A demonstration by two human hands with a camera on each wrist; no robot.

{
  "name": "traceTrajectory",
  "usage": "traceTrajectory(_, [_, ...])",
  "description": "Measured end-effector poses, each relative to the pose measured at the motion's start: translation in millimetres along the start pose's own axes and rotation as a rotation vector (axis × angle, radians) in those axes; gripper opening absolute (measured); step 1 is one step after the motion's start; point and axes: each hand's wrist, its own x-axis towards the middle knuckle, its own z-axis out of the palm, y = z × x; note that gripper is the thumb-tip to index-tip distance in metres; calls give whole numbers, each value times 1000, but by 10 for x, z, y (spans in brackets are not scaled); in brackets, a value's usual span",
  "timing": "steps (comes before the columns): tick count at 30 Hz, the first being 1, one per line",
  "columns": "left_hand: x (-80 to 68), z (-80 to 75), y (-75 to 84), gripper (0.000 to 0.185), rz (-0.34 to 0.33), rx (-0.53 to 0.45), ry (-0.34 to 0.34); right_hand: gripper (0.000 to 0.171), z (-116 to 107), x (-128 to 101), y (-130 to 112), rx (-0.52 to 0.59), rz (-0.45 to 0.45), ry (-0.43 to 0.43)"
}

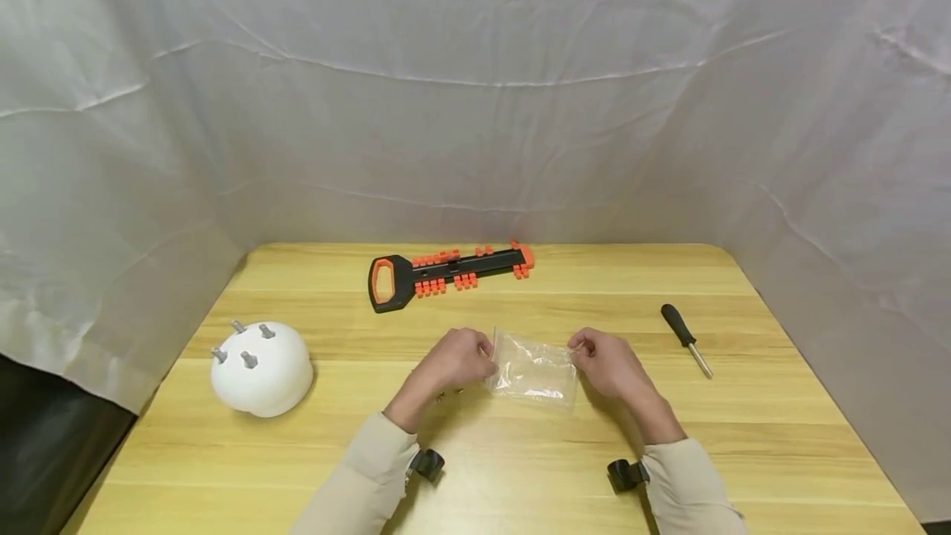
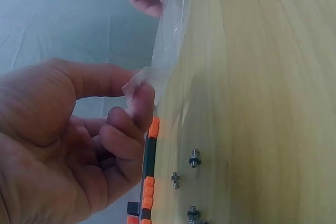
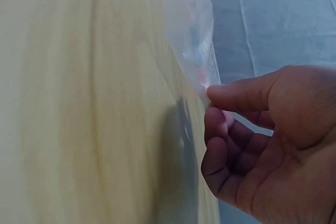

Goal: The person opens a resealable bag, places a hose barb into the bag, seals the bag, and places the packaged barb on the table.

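Observation:
A clear plastic bag (image 1: 533, 374) is stretched between both hands, close over the wooden table. My left hand (image 1: 462, 360) pinches its left edge between thumb and finger; the left wrist view shows the film (image 2: 139, 80) caught there. At the bag's upper right corner, my right hand (image 1: 607, 362) pinches with thumb and forefinger, as the right wrist view (image 3: 194, 51) also shows. Several small metal fittings (image 2: 195, 158) lie on the table by the left hand, partly hidden behind it in the head view.
A black and orange rack-like tool (image 1: 453, 271) with a handle lies at the back. To the left sits a white rounded object (image 1: 263, 382) with several grey pegs on top. A black-handled screwdriver (image 1: 685, 337) lies at right. Grey fabric walls (image 1: 475, 147) enclose the table.

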Motion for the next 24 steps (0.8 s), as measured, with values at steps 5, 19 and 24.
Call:
traceTrajectory(5, [-32,42,-16,13,-18,-50,-22,16,-3,74,-12,-12,3,9])
traceTrajectory(19, [-6,165,-52,23,-9,-9,21,26,66,87,-81,42,-32,37])
traceTrajectory(24, [0,179,-55,22,-35,-11,33,30,162,56,-240,166,-101,33])
